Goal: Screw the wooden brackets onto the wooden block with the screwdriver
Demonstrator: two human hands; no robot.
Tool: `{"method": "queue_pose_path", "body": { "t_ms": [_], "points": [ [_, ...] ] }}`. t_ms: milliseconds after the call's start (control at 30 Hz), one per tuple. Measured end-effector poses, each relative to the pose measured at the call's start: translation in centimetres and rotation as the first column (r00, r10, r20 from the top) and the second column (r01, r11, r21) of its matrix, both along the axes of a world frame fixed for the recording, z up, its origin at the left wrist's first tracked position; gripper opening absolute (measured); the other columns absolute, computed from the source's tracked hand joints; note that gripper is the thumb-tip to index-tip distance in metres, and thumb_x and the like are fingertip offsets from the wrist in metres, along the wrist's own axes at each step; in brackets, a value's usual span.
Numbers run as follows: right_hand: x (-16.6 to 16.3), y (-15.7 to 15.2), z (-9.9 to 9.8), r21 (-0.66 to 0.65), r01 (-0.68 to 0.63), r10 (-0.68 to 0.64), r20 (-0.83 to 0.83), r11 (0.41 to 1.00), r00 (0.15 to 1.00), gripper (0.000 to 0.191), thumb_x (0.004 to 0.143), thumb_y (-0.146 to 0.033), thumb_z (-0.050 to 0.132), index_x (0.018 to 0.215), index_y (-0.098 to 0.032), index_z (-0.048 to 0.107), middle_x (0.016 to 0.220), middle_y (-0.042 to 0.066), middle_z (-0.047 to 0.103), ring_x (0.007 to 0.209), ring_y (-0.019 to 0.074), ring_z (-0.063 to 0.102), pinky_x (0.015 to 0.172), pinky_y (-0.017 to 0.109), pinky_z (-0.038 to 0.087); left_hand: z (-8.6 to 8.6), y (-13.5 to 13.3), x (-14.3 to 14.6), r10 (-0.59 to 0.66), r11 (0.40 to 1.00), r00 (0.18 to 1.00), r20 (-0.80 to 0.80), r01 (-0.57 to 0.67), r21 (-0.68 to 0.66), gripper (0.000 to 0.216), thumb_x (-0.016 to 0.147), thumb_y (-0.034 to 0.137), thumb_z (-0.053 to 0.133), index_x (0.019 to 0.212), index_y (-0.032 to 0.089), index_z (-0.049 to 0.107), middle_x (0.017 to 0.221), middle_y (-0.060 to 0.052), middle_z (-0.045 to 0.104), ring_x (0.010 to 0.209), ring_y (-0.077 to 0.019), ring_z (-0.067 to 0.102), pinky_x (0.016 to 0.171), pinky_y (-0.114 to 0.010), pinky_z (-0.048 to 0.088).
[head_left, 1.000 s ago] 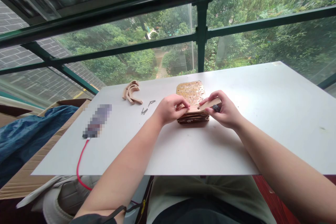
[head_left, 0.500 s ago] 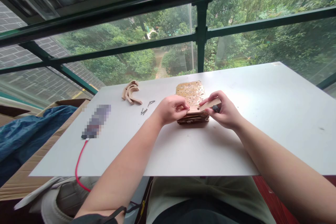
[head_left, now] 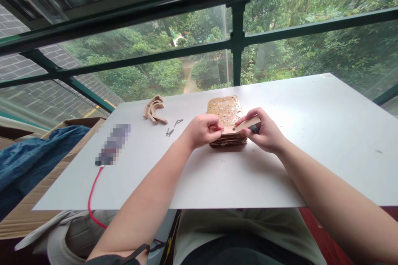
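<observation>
White counter (head_left: 199, 190), set against green-framed windows (head_left: 237, 60) with trees outside. Contents as follows.

Cardboard stack (head_left: 224, 105): one, pitted on top, at mid-counter, well inside the near edge.

Wooden piece (head_left: 228, 131): one, with a dark hole, at the stack's near rim; whether it rests there cannot be told.

Left hand (head_left: 200, 130): fingers closed on the piece's left end; their tips partly hidden.

Right hand (head_left: 265, 132): fingers gripping the right end, thumb on the near side; a dark object (head_left: 255, 128), kind unclear, beside them.

Changes over the past second: next to none; hands and wood keep their places while the view slides slightly. Judged as steadying or fine work at one spot, not carrying.

Room: broadest bare stretch right of the right hand. Leftward, screws (head_left: 170, 132) lie near the left wrist, curved wooden pieces (head_left: 152, 114) beyond; stack close behind the fingers.
</observation>
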State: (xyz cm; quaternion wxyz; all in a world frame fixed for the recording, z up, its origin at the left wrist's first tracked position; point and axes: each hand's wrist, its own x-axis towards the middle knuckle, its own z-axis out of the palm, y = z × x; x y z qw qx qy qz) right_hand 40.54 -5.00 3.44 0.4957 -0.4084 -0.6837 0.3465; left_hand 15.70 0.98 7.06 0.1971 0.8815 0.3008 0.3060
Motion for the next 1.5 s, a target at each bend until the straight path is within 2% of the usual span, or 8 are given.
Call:
{"method": "queue_pose_path", "body": {
  "t_ms": [133,300,467,600,767,1000,1333,1500],
  "points": [
    [0.0,0.0,0.0,0.002,0.004,-0.004,0.003,1.0,1.0,0.031,0.088,-0.023,0.067,0.108,-0.028,0.043,0.111,0.009,0.073,0.097,0.0241,0.07,0.072,0.036,0.057,-0.2,0.0,0.0,-0.002,1.0,1.0,0.017,0.002,-0.009,0.006,0.073,0.012,0.065,0.072,0.018,0.064,0.073,0.0,0.069,0.062,-0.0107,0.06,0.059,-0.022,0.046],
    [-0.1,-0.1,0.1,0.016,0.006,-0.007,0.006,1.0,1.0,0.032,0.088,-0.021,0.068,0.107,-0.028,0.043,0.111,0.008,0.074,0.102,0.0251,0.069,0.082,0.041,0.056,-0.2,0.0,0.0,-0.02,1.0,1.0,0.002,0.02,0.004,0.007,0.072,0.011,0.064,0.072,0.018,0.062,0.073,0.0,0.068,0.065,-0.0114,0.061,0.061,-0.023,0.046],
    [-0.1,-0.1,0.1,0.007,0.007,-0.007,-0.003,1.0,1.0,0.032,0.087,-0.022,0.068,0.107,-0.028,0.043,0.111,0.008,0.074,0.097,0.0241,0.07,0.078,0.039,0.057,-0.3,0.0,-0.1,-0.042,0.999,0.999,0.009,0.042,-0.027,0.008,0.073,0.011,0.062,0.074,0.018,0.061,0.077,-0.002,0.069,0.07,-0.0128,0.065,0.062,-0.023,0.048],
    [-0.2,-0.2,0.1,-0.001,0.001,-0.001,-0.017,1.0,1.0,0.032,0.087,-0.021,0.068,0.107,-0.028,0.043,0.111,0.008,0.074,0.099,0.0249,0.071,0.078,0.039,0.057,-1.2,-0.1,0.0,-0.035,0.999,0.996,0.082,0.036,-0.011,0.008,0.072,0.011,0.063,0.073,0.018,0.061,0.075,-0.001,0.067,0.067,-0.0127,0.063,0.062,-0.024,0.049],
    [-0.3,-0.2,0.3,0.005,0.01,-0.01,-0.016,1.0,1.0,0.032,0.087,-0.019,0.067,0.106,-0.028,0.043,0.11,0.008,0.074,0.102,0.0256,0.07,0.081,0.041,0.056,-2.4,-0.1,0.4,0.015,0.998,0.977,0.212,-0.004,-0.056,0.008,0.071,0.012,0.064,0.072,0.018,0.06,0.076,-0.002,0.069,0.071,-0.0145,0.065,0.065,-0.026,0.052],
    [-0.1,-0.3,0.4,0.049,0.014,-0.015,0.034,0.999,0.999,0.033,0.087,-0.02,0.069,0.107,-0.028,0.043,0.111,0.008,0.074,0.103,0.0248,0.069,0.086,0.041,0.055,-1.9,0.3,0.1,0.002,0.997,0.992,0.125,0.007,-0.073,0.007,0.072,0.014,0.066,0.074,0.018,0.06,0.075,-0.002,0.069,0.062,-0.0119,0.058,0.057,-0.024,0.047],
    [0.0,0.1,-0.1,0.041,0.004,-0.005,0.012,0.999,1.0,0.033,0.088,-0.02,0.068,0.107,-0.027,0.043,0.111,0.009,0.073,0.105,0.0256,0.068,0.085,0.041,0.054,-1.1,0.3,-0.1,-0.073,0.992,0.997,0.034,0.069,0.11,0.012,0.074,0.01,0.063,0.07,0.019,0.057,0.067,0.001,0.057,0.062,-0.0119,0.054,0.06,-0.025,0.045],
    [0.0,0.1,-0.1,0.056,0.0,-0.001,0.011,0.998,1.0,0.034,0.087,-0.018,0.069,0.106,-0.027,0.043,0.112,0.009,0.074,0.104,0.0253,0.069,0.084,0.04,0.055,-1.5,0.3,0.0,-0.099,0.992,0.992,0.078,0.092,0.092,0.012,0.077,0.01,0.063,0.074,0.019,0.055,0.079,-0.002,0.064,0.069,-0.0131,0.059,0.064,-0.026,0.048]
  ]
}}
